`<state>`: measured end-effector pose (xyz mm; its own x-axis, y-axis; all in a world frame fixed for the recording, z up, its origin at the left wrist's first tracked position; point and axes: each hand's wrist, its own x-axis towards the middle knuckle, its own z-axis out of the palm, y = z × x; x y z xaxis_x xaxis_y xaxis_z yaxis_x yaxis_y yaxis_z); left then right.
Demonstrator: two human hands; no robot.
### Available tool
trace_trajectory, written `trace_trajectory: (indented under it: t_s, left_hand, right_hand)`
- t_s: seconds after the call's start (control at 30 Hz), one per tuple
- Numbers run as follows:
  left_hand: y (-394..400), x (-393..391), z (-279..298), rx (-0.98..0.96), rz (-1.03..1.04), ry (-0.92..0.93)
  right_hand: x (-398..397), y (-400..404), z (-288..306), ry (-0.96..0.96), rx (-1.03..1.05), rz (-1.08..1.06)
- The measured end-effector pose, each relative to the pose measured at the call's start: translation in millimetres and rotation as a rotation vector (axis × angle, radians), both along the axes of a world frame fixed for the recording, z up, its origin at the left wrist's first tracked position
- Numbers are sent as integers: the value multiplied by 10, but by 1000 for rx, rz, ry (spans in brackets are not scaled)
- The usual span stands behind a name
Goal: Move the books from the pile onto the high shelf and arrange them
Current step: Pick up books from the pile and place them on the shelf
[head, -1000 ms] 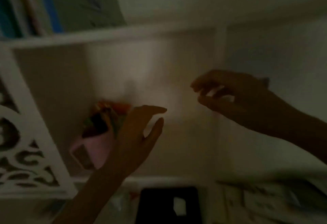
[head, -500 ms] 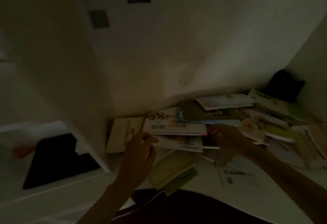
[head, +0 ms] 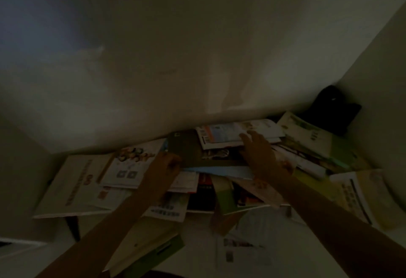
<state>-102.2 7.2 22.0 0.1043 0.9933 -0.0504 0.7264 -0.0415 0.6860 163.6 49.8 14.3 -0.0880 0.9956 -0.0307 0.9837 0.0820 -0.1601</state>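
**Q:** So why are both hands laid on the pile (head: 211, 168) like that?

**A:** Probably a small stack is being gathered for the high shelf, which isn't seen here. The left hand (head: 165, 164) is curled at the near-left corner of the dark green book (head: 189, 152), and the corner seems to be pinched, though it's too dim to be sure. The right hand (head: 261, 154) is spread flat, fingers straight, pressed on the white book (head: 230, 134) just past its fingertips, likely so nothing slides while the edge is lifted.

**Q:** And how are the books looking?

**A:** Messy. Thin softcovers are fanned out crookedly under and around both hands, against the wall. A cream-covered book (head: 72, 185) is left well out to the left hand's side, and a black bag (head: 334, 106) is tucked beyond the right hand in the corner.
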Motion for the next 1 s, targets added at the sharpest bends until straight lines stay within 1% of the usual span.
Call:
trace_trajectory:
  t_s: [0.07,0.17,0.23,0.3,0.33,0.4,0.47,0.53,0.57,0.6,0.63,0.7,0.73,0.77,0.8,0.87,0.9,0.93,0.97,1.0]
  left_hand:
    - [143,84,-20,-18,-1,1]
    - [246,115,-49,-14,-56,25]
    - [314,109,-96,-10,-68,14]
    - [376,130,-74,18,-65,5]
    - [410,155,-51,28,-68,12]
    - [496,235,11,88,-92,17]
    - [593,357,91,147,-123,69]
    - [693,506,143,145,-204,218]
    - [725,575,170,117,-269,308]
    - [745,644,209,130,-322,354]
    - [757,701,238,203,-356,358]
    - [775,784,359,372,-300,248]
    - [776,787,449,383,-248,213]
    - [791,763,515,376,-227,228]
    - [813,702,577,380,-204,250]
    - [871,503,713,398,-132,293]
    - [889,374,780,404,-81,292]
    - [886,243,856,420,-33,271]
    - [855,118,920,418,7,264]
    - [810,0,971,398,53,232]
  right_hand:
    - [49,237,-6,-138,-69,145]
    - [72,466,86,-271,-324,340]
    - [107,551,133,-328,-358,408]
    - [124,638,194,-357,-271,442]
    - [119,677,225,-377,-189,452]
    - [54,689,302,-356,-11,475]
    - [-21,628,356,-359,21,512]
    - [-79,527,363,-337,3,514]
    - [-91,466,388,-285,55,510]
    - [-99,411,429,-210,132,520]
    - [-96,376,444,-147,225,542]
    - [-110,328,506,32,360,586]
    - [-114,296,579,117,397,586]
    - [-101,262,686,179,455,551]
    - [-65,229,795,253,547,463]
    - [49,121,929,451,705,136]
    - [131,38,918,561,725,-66]
    - [209,-56,857,634,699,-273]
    - [262,-151,769,643,616,-453]
    - [284,-235,631,617,487,-564]
